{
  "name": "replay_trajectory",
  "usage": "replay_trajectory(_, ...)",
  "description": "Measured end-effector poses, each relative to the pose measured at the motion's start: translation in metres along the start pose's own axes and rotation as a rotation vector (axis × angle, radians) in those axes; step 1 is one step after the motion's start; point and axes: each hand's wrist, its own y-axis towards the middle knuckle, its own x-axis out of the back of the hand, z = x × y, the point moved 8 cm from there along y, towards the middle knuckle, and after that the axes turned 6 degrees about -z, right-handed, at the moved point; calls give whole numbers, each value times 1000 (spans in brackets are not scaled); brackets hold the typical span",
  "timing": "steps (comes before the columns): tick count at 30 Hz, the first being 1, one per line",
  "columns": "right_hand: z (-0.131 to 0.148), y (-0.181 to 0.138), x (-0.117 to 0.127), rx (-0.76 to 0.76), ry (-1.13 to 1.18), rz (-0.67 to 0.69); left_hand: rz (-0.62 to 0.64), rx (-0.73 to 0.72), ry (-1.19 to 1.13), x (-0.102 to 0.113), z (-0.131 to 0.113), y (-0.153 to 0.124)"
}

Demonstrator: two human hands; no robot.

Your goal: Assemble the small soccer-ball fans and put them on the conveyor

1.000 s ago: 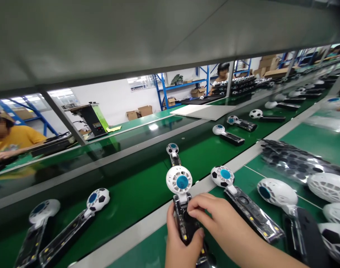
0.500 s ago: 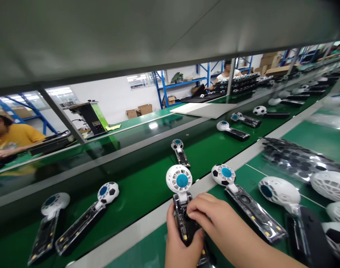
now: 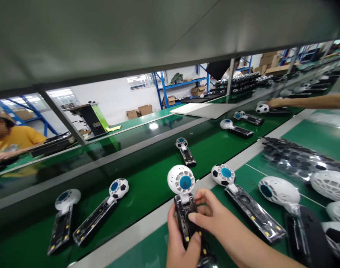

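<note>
Both hands hold a white-headed handheld fan [image 3: 182, 181] with a blue round centre and a dark handle showing yellow parts. My left hand [image 3: 181, 250] wraps the lower handle, thumb across its front. My right hand [image 3: 213, 216] grips the handle higher up, thumb on the dark front and fingers curled at the right side. To the right lies a football-patterned fan [image 3: 225, 173] with a clear-covered handle. Beyond it rest a white fan head [image 3: 278, 190] and a black handle part [image 3: 309, 230].
Several fans, one a football-patterned fan [image 3: 119, 188], lie along the green conveyor belt [image 3: 147, 171]. Clear plastic packaging [image 3: 301, 154] lies on the right bench. A co-worker's arm [image 3: 312, 102] reaches over the belt. A person in yellow [image 3: 22, 134] sits far left. A grey panel [image 3: 131, 37] hangs overhead.
Fans on the belt have shifted rightward. My right hand's fingers have moved from the handle's front to its side, leaving the thumb on the front. A co-worker's arm has come in from the right.
</note>
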Motion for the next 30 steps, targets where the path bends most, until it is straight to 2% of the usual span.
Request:
replay_trajectory(3, -8, 2, -4, -42, 99, 43, -16, 61, -97, 0, 7, 1)
replay_trajectory(7, -1, -5, -5, -2, 126, 152, -74, 119, -66, 5, -2, 2)
replay_trajectory(9, 0, -12, -1, 29, 45, 201, -87, 148, -94, 11, -9, 5)
replay_trajectory(11, -3, -18, 5, 98, -197, 211, -104, 145, -117, 20, -18, 14)
replay_trajectory(14, -13, -23, 6, 259, -582, 240, -129, 70, -57, 29, -34, 36)
replay_trajectory(18, -27, -18, 5, 341, -778, 250, -143, 4, 140, 25, -53, 86)
replay_trajectory(21, -29, -14, 5, 348, -890, 259, -128, -78, 385, 25, -79, 129)
replay_trajectory(23, -26, -15, 2, 347, -927, 274, -139, -126, 595, 39, -99, 150)
replay_trajectory(25, -21, -17, 0, 327, -929, 266, -178, -148, 810, 64, -115, 158)
replay_trajectory(28, -14, -18, 0, 284, -905, 199, -224, -112, 1062, 108, -121, 147)
replay_trajectory(30, -12, -18, 0, 275, -884, 183, -184, -35, 1149, 130, -111, 133)
